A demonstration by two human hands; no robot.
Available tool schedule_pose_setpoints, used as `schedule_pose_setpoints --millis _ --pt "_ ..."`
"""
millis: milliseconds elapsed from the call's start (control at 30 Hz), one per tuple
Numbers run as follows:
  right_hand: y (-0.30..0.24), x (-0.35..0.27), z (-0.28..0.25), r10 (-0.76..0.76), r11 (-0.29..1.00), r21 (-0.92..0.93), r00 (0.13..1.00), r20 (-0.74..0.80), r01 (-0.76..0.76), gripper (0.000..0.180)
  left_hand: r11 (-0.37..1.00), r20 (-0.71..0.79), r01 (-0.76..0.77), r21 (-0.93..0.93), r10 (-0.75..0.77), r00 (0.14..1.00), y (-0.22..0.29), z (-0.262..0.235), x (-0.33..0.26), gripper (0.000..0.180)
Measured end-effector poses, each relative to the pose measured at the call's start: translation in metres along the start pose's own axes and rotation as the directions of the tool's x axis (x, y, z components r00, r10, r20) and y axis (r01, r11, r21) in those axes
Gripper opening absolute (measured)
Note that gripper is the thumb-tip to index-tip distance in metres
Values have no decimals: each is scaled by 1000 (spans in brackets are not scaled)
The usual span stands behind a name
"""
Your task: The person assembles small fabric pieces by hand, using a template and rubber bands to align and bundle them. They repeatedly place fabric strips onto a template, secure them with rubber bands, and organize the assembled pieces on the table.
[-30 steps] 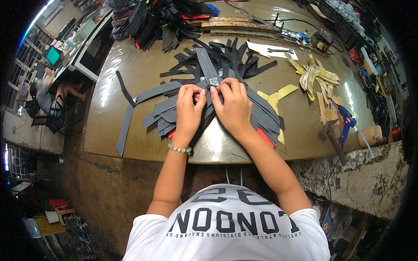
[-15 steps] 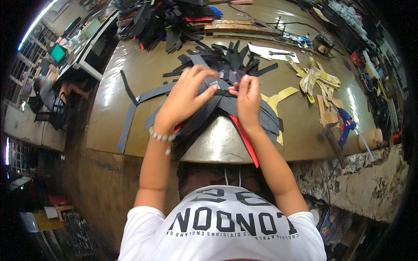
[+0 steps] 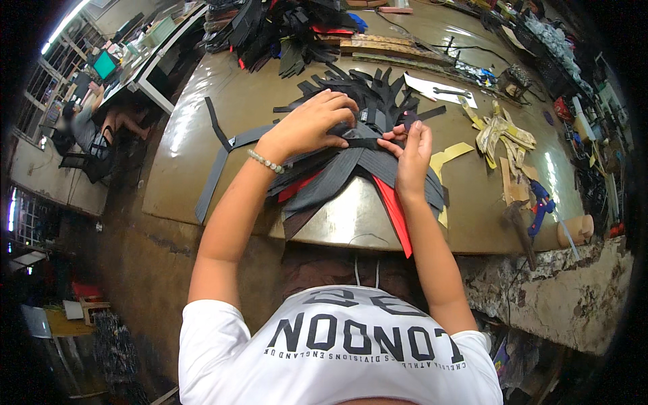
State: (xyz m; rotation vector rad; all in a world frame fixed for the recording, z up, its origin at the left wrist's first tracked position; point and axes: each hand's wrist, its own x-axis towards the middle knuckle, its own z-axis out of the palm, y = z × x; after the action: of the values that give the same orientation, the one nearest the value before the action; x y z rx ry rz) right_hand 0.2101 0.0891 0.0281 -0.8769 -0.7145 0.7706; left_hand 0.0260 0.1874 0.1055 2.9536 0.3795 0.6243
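On the table in front of me lies a bundle of grey and black fabric-like strips (image 3: 378, 165), fanned out on the far and near sides. A short black strip (image 3: 364, 144) runs across its middle. My left hand (image 3: 312, 123) is curled over the bundle, its thumb at the black strip's left end. At the other end, my right hand (image 3: 413, 158) pinches the strip between thumb and finger. A small dark purple piece (image 3: 410, 119) shows at the right fingertips; its kind is unclear. Red strips (image 3: 393, 212) stick out from under the bundle's near side.
A grey Y-shaped strip piece (image 3: 219, 162) lies left, yellow pieces (image 3: 451, 155) and yellowed gloves (image 3: 503, 135) right. A wrench (image 3: 452, 92) rests on white paper. Beyond are a hammer (image 3: 523, 236), a blue-handled tool (image 3: 542, 206) and a heap of dark strips (image 3: 283, 34). Another person (image 3: 84, 125) sits far left.
My left hand has come down lower over the bundle, and its thumb now meets the black strip. My right hand stays near the strip. The whole view has shifted slightly.
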Motion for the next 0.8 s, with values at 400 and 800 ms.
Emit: schedule_pose_setpoints --millis 400,800 --pt "3 0 -3 59 998 8 994 -90 -59 29 605 -645 736 -303 -699 309 -33 -96 -155 39" --pt "-2 -5 2 21 899 -438 999 50 3 23 690 -389 608 -392 -723 570 42 50 -26 26"
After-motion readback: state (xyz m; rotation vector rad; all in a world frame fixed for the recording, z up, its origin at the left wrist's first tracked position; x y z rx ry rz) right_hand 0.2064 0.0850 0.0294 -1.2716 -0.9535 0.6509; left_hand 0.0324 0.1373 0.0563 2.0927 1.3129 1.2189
